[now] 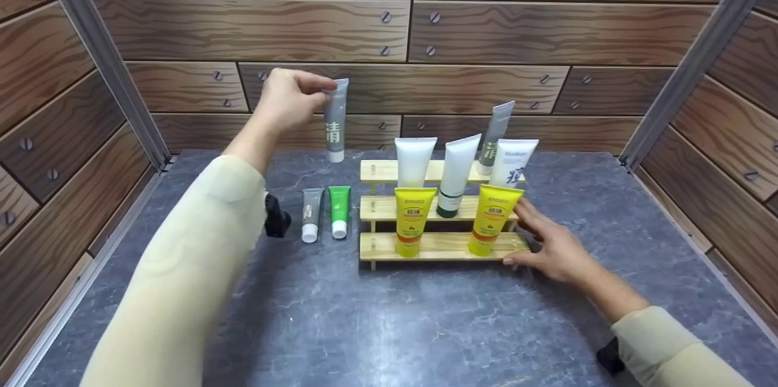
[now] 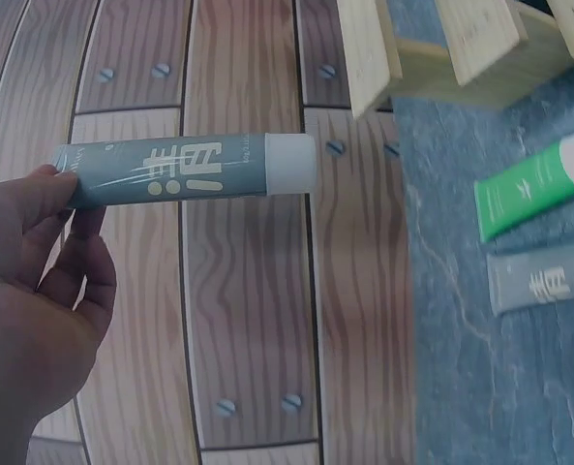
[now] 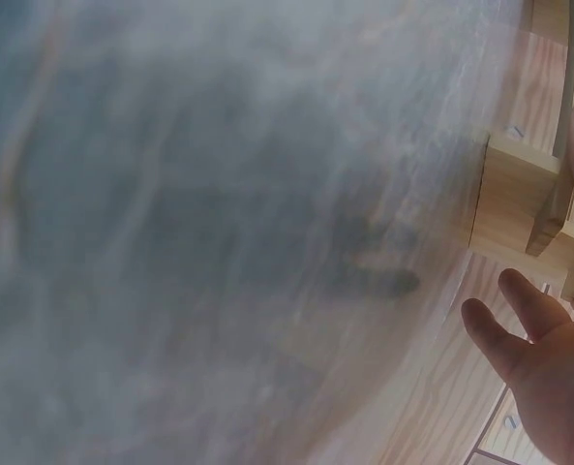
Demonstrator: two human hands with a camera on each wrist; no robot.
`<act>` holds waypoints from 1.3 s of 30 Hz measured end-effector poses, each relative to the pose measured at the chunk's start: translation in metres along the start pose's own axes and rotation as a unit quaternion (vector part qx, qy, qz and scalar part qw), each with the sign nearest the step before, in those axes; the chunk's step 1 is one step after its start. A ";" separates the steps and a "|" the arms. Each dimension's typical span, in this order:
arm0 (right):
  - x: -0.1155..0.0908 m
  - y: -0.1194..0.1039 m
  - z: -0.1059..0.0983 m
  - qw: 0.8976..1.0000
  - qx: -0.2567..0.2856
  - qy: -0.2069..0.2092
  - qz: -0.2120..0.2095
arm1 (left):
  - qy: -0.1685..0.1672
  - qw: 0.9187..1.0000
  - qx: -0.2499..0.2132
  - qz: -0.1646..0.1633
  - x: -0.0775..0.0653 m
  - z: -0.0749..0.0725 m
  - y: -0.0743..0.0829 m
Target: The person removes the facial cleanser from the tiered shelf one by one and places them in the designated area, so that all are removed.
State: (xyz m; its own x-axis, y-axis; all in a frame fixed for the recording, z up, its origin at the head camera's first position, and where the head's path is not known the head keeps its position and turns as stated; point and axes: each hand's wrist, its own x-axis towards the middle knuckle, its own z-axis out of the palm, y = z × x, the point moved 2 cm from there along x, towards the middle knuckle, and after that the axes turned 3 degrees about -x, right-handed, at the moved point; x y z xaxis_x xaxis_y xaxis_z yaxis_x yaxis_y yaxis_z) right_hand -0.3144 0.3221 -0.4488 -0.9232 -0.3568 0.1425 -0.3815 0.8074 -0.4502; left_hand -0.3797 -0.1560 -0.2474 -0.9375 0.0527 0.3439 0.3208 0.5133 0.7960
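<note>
My left hand [image 1: 292, 101] pinches a grey squeeze tube [image 1: 335, 126] by its flat top end, white cap down, above the back of the table to the left of the wooden three-step rack [image 1: 444, 243]. At the rack's right end, my right hand [image 1: 558, 248] touches it with thumb near the bottom step; in the right wrist view two fingers [image 3: 533, 305] stretch out apart from the wood. Two yellow tubes [image 1: 416, 221] stand on the bottom step. Behind them are white tubes [image 1: 463, 162], one dark-capped, and a grey tube [image 1: 497, 132] on the top step.
Left of the rack, a small grey tube [image 1: 312, 211] and a green tube [image 1: 339, 208] lie flat, white caps toward me. Wood-patterned walls [image 1: 328, 28] enclose the dark marbled table [image 1: 377, 320] at the back and sides.
</note>
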 end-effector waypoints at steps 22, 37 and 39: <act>0.001 0.001 0.001 1.000 -0.008 0.007 -0.008 | -0.012 0.999 0.023 -0.047 -0.030 -0.041 -0.053; 0.001 0.000 0.001 1.000 -0.004 0.004 -0.005 | -0.026 0.997 0.018 -0.065 -0.039 -0.048 -0.072; 0.002 0.000 0.001 1.000 -0.004 0.005 -0.006 | -0.026 0.997 0.019 -0.066 -0.040 -0.048 -0.074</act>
State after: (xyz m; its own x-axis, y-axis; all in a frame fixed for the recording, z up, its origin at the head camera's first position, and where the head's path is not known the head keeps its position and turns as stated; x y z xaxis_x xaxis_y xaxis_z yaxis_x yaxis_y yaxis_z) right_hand -0.3159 0.3213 -0.4495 -0.9190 -0.3617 0.1568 -0.3928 0.8070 -0.4409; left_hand -0.3592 -0.2377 -0.2965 -0.9772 0.0270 0.2108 0.1906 0.5500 0.8131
